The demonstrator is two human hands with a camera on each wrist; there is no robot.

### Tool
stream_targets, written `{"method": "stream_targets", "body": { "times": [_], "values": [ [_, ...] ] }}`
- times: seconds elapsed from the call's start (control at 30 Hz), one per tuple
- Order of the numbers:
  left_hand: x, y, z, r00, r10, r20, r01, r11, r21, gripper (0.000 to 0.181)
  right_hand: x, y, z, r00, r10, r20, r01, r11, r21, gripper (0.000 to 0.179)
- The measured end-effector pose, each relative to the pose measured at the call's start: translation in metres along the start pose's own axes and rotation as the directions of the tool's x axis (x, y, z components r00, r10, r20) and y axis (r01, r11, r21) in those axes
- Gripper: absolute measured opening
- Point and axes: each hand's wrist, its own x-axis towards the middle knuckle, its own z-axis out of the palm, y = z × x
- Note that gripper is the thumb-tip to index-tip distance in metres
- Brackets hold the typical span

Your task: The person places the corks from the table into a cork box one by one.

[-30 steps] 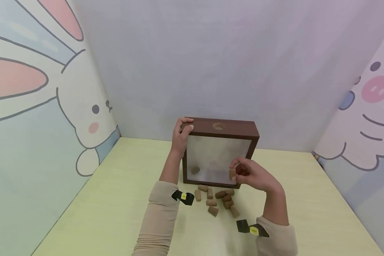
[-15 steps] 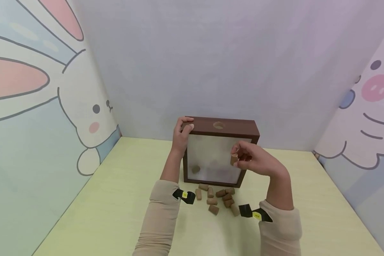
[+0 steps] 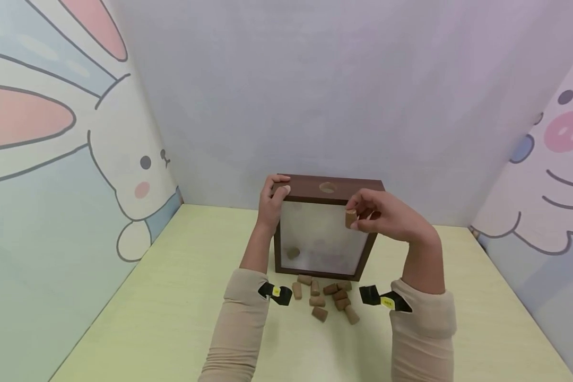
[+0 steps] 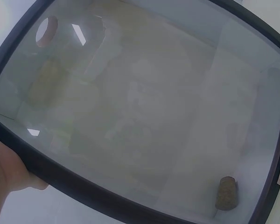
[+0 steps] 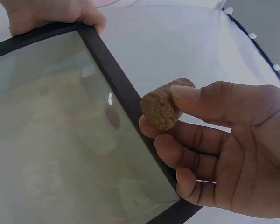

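Right wrist view: right hand [image 5: 245,156] pinches speckled brown cork [image 5: 161,108] before dark-framed box [image 5: 109,72]; left hand [image 5: 51,14] grips box's top corner.

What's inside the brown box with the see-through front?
I see one cork inside the brown box, low on the left in the head view. There, the right hand and the held cork cover the upper right of the glass, hiding what's behind.

Box [image 3: 305,187]: smooth, wood-look frame [image 5: 115,77], clear glossy front pane [image 4: 140,107] of glass or plastic. Held cork [image 5: 159,109]: rough, matt, grainy. Sleeves [image 3: 239,323]: matt, wrinkled cloth; table [image 3: 172,318]: smooth.
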Motion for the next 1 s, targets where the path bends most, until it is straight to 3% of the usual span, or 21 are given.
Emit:
{"method": "stream_targets", "body": {
  "times": [0.27,0.4,0.77,1.0],
  "values": [
    [-0.009,0.027,0.004,1.0,-0.02,-0.01,0.021,0.999,0.033,0.029,0.012,-0.008,-0.017,0.999,-0.04,0.022,0.04,0.999,0.018,0.021],
    [-0.011,0.032,0.005,1.0,-0.025,-0.011,0.026,0.999,0.043,0.031,0.018,-0.007,-0.023,0.999,-0.035,0.035,0.034,0.999,0.016,0.02],
    [-0.011,0.032,0.006,1.0,-0.014,0.002,0.014,0.999,0.036,0.031,0.042,-0.009,-0.039,0.995,0.102,0.024,-0.102,0.995,0.016,0.022],
    [-0.011,0.031,0.008,1.0,-0.025,-0.001,0.025,0.999,0.045,0.03,0.064,-0.009,-0.048,0.98,0.187,0.067,-0.19,0.981,0.036,0.022]
  ]
}}
